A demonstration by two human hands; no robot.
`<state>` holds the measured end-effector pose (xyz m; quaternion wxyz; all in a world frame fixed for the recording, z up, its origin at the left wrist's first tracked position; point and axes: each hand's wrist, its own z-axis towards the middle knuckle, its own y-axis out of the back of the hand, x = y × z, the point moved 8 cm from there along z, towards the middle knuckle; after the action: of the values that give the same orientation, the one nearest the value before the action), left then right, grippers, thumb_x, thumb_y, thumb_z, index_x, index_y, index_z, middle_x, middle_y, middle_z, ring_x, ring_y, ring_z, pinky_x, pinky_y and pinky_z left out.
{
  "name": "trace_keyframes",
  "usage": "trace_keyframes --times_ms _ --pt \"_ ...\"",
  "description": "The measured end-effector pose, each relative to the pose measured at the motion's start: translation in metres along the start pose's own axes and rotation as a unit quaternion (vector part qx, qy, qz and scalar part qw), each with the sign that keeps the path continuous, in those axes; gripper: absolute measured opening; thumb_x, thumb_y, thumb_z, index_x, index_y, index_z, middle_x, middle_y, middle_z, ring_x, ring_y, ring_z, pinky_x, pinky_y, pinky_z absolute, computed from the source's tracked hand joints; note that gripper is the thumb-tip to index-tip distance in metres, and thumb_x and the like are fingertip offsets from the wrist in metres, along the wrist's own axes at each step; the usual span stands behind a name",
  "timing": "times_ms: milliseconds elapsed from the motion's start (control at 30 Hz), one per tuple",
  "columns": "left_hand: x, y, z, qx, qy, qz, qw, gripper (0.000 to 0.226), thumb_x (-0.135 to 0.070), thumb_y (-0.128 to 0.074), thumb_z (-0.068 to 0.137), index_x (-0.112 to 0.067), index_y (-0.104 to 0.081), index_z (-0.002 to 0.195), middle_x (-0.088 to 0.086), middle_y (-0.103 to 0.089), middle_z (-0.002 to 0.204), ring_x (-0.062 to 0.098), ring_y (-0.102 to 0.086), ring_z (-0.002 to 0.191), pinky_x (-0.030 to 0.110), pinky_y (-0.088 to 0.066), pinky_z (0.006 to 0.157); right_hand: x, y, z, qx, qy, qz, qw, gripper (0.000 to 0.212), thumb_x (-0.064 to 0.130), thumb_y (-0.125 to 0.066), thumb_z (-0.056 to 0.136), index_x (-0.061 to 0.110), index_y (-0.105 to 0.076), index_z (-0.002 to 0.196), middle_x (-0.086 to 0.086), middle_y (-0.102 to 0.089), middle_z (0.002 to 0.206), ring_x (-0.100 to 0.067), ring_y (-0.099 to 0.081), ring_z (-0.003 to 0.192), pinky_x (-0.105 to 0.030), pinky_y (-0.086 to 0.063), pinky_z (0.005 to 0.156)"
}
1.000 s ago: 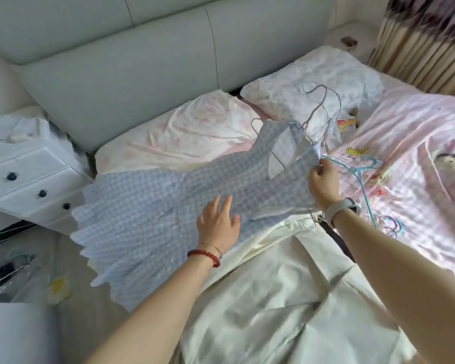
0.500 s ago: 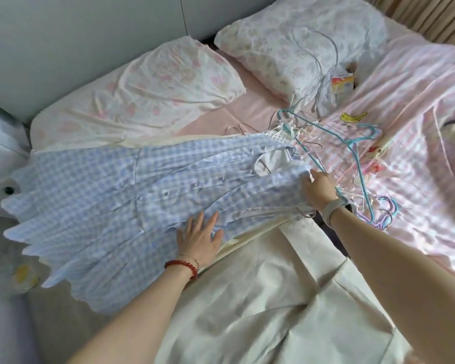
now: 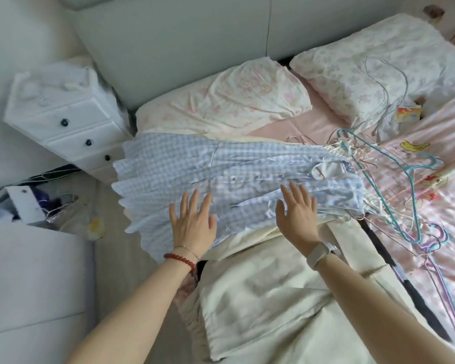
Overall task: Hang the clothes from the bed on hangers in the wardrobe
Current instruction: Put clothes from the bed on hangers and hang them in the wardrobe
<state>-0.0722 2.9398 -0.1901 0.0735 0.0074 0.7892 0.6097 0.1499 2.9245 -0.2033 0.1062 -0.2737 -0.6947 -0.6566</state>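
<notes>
A blue-and-white checked dress lies flat across the bed, its skirt hanging over the left edge. My left hand rests on its lower hem side with fingers spread and straight. My right hand lies flat on the bodice, fingers straight too. A tangle of wire hangers, teal, white and purple, lies on the pink sheet just right of the dress's neckline. Cream garments are spread on the bed under my forearms. No wardrobe is in view.
Two pillows lie against the padded headboard. A white bedside drawer chest stands left of the bed, with clutter and hangers on the floor below it. A small colourful box sits near the right pillow.
The dress was held up by its top a second ago and now lies flat. My right hand let go of the neckline and moved left onto the bodice; both hands now lie flat on it.
</notes>
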Motion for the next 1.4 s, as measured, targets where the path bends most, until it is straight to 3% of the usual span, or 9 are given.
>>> trace_keyframes --times_ms 200,300,433,567,833,967,1100,1267,1400 --pt "0.09 0.001 -0.144 -0.031 0.138 -0.053 0.989 0.044 -0.032 -0.033 0.098 -0.022 -0.032 0.142 0.0 -0.021 0.153 0.023 -0.024 0.137 0.042 -0.016 0.108 0.103 -0.063 -0.117 0.09 0.115 0.023 0.989 0.052 0.03 -0.033 0.084 0.011 -0.052 0.128 -0.01 -0.05 0.135 -0.031 -0.036 0.131 -0.052 -0.021 0.108" --pt "0.125 -0.015 -0.232 -0.054 0.18 -0.091 0.978 0.039 -0.027 -0.04 0.094 -0.015 -0.049 0.13 0.007 -0.049 0.135 0.03 -0.051 0.114 0.04 -0.033 0.096 0.154 -0.092 -0.195 0.119 0.221 0.008 0.968 0.047 0.028 -0.035 0.079 0.007 -0.063 0.111 -0.013 -0.062 0.117 -0.036 -0.053 0.114 -0.054 -0.036 0.097" --pt "0.17 -0.046 -0.366 -0.093 0.231 -0.146 0.957 0.04 -0.029 -0.038 0.081 -0.009 -0.065 0.103 0.006 -0.068 0.09 0.028 -0.065 0.078 0.035 -0.051 0.068 0.206 -0.137 -0.31 0.201 0.329 -0.029 0.922 0.051 0.033 -0.029 0.077 0.011 -0.066 0.104 -0.011 -0.065 0.11 -0.034 -0.058 0.107 -0.051 -0.042 0.092" --pt "0.214 -0.074 -0.518 -0.114 0.342 -0.134 0.923 0.035 -0.026 -0.043 0.077 -0.01 -0.067 0.096 0.004 -0.069 0.086 0.024 -0.067 0.074 0.033 -0.053 0.06 0.245 -0.169 -0.438 0.256 0.456 -0.07 0.85 0.036 0.029 -0.037 0.075 0.014 -0.067 0.087 -0.004 -0.068 0.088 -0.029 -0.066 0.084 -0.043 -0.052 0.074" --pt "0.273 -0.099 -0.808 -0.194 0.634 -0.145 0.734 0.041 -0.03 -0.04 0.093 -0.015 -0.051 0.13 0.006 -0.053 0.133 0.025 -0.048 0.122 0.041 -0.037 0.099 0.332 -0.201 -0.689 0.332 0.666 -0.049 0.666 0.044 0.029 -0.033 0.078 0.01 -0.066 0.099 -0.009 -0.068 0.101 -0.031 -0.064 0.095 -0.049 -0.053 0.079" --pt "0.28 -0.095 -0.926 -0.266 0.715 -0.128 0.633 0.046 -0.032 -0.037 0.086 -0.009 -0.062 0.116 0.013 -0.063 0.116 0.033 -0.059 0.106 0.045 -0.046 0.088 0.377 -0.21 -0.794 0.358 0.721 -0.024 0.593 0.04 0.027 -0.036 0.076 0.01 -0.068 0.094 -0.008 -0.07 0.096 -0.027 -0.067 0.088 -0.049 -0.054 0.074" --pt "0.28 -0.089 -1.024 -0.307 0.78 -0.117 0.532 0.037 -0.018 -0.049 0.092 -0.013 -0.052 0.129 0.007 -0.051 0.132 0.027 -0.045 0.122 0.042 -0.032 0.1 0.413 -0.22 -0.893 0.382 0.771 -0.008 0.51 0.045 0.029 -0.034 0.078 0.009 -0.067 0.099 -0.01 -0.069 0.1 -0.03 -0.065 0.092 -0.051 -0.053 0.078" --pt "0.305 -0.065 -1.13 -0.348 0.817 -0.072 0.454 0.034 -0.012 -0.051 0.09 -0.008 -0.054 0.124 0.011 -0.052 0.13 0.034 -0.047 0.117 0.046 -0.037 0.096 0.478 -0.217 -1.003 0.408 0.796 0.074 0.441 0.034 0.02 -0.041 0.079 0.006 -0.068 0.096 -0.01 -0.07 0.092 -0.031 -0.067 0.084 -0.04 -0.054 0.073" --pt "0.336 -0.029 -1.202 -0.376 0.832 -0.023 0.407 0.031 -0.01 -0.051 0.09 -0.007 -0.056 0.121 0.012 -0.052 0.125 0.036 -0.048 0.111 0.048 -0.04 0.089 0.533 -0.227 -1.084 0.457 0.787 0.099 0.403 0.031 0.01 -0.046 0.091 0.006 -0.058 0.119 -0.012 -0.06 0.12 -0.033 -0.053 0.11 -0.039 -0.042 0.093"
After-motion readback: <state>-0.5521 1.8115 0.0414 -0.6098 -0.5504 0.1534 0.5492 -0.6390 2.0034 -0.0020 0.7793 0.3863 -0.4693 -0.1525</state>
